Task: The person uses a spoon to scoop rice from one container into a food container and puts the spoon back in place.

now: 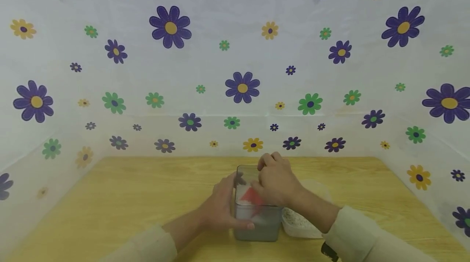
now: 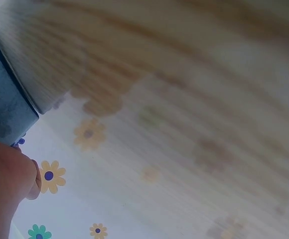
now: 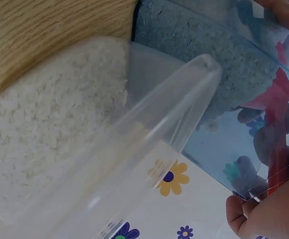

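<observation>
A clear bluish-grey rectangular container [image 1: 257,229] stands upright on the table, partly filled with rice [image 3: 184,52]. My left hand [image 1: 217,205] steadies it from the left side, thumb across its front. Over the open top, my right hand [image 1: 278,180] reaches in and grips a red scoop [image 1: 251,196] by its handle. Through the container's wall in the right wrist view, the scoop's blade lies by the rice. Only part of the left hand [image 2: 7,174] shows in the left wrist view, against the container's wall.
Right of the container, close beside it, is a translucent plastic tub [image 1: 304,233] of white rice [image 3: 50,134], partly behind my right forearm. The wood-patterned table [image 1: 147,188] meets a white flowered sheet [image 1: 205,58] at the back and sides.
</observation>
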`<state>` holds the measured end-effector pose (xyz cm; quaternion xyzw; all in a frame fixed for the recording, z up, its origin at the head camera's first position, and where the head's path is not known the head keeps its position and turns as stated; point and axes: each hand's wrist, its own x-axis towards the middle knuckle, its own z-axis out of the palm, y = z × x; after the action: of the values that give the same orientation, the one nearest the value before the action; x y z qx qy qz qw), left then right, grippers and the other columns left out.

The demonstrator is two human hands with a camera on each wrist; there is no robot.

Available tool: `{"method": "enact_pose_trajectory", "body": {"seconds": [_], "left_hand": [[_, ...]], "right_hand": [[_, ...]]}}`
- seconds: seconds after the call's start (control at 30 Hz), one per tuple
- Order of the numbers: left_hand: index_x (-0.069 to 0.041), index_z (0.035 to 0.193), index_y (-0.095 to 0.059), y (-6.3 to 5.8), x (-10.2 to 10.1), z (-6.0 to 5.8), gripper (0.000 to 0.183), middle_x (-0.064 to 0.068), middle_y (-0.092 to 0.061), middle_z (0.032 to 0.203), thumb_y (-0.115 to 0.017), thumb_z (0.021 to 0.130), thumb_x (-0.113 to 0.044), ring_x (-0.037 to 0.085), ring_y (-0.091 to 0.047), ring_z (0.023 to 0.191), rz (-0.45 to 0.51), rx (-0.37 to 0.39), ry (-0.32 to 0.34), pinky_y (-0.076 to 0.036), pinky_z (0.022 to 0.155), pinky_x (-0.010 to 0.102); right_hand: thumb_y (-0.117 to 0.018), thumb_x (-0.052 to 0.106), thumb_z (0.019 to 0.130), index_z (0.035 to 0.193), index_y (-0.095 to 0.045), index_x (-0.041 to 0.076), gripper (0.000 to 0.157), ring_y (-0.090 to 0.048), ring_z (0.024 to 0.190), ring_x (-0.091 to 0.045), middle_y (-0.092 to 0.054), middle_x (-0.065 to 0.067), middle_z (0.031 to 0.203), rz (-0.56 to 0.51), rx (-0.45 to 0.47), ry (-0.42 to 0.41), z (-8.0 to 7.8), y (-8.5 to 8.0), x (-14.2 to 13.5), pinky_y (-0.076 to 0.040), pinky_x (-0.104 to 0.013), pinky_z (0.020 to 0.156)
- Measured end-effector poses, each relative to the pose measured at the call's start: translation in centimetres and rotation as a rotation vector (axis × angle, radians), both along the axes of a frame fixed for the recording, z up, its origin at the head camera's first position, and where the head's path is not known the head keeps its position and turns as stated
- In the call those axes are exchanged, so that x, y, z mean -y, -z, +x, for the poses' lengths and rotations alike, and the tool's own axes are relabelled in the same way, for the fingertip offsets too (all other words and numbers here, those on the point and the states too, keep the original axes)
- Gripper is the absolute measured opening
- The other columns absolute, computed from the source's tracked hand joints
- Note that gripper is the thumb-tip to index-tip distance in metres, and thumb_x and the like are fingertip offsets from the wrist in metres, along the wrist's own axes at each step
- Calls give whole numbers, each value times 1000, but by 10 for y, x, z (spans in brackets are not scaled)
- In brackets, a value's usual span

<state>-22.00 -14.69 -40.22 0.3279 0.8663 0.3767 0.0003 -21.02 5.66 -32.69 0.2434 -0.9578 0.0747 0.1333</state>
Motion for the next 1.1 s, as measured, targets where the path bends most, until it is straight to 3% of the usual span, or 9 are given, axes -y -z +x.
{"method": "enact_pose_trajectory", "body": {"seconds": [0.1, 0.37, 0.63, 0.9, 1.1], "left_hand": [[-8, 151, -28, 0, 0, 0, 113, 3, -46, 139, -84, 65, -56, 23, -41, 127, 11, -2, 8, -30, 106, 62], [-14, 152, -28, 1, 0, 0, 112, -2, -46, 139, -84, 65, -59, 20, -40, 127, -2, 14, -11, -30, 107, 59], [-14, 151, -29, 0, 1, 2, 112, -2, -46, 138, -84, 65, -59, 20, -41, 126, 1, 1, -15, -30, 107, 60], [-16, 151, -28, -2, 2, 4, 113, -1, -46, 138, -85, 64, -60, 18, -42, 126, -9, -4, -50, -29, 108, 59], [-11, 151, -29, -1, -1, 6, 114, 1, -49, 139, -87, 64, -58, 19, -45, 125, 18, 28, -77, -30, 105, 58]], "right_hand": [[-62, 29, 92, 47, -57, 13, 47, -50, 100, -26, -63, -7, 107, -18, 17, 31, 0, 0, 0, -43, -44, 88], [-63, 30, 90, 50, -58, 13, 44, -52, 96, -24, -65, -6, 105, -29, 29, 97, 0, 2, 1, -44, -43, 88], [-65, 28, 93, 56, -67, 7, 42, -52, 97, -25, -65, -5, 102, -65, 1, 97, 4, 2, 3, -44, -42, 86], [-67, 30, 93, 53, -69, 8, 45, -52, 97, -24, -65, -4, 98, -101, -39, 96, 4, 1, 3, -43, -43, 88], [-67, 31, 93, 57, -72, 7, 44, -52, 96, -23, -65, -4, 98, -69, -37, 114, 3, 1, 4, -43, -41, 87]]}}
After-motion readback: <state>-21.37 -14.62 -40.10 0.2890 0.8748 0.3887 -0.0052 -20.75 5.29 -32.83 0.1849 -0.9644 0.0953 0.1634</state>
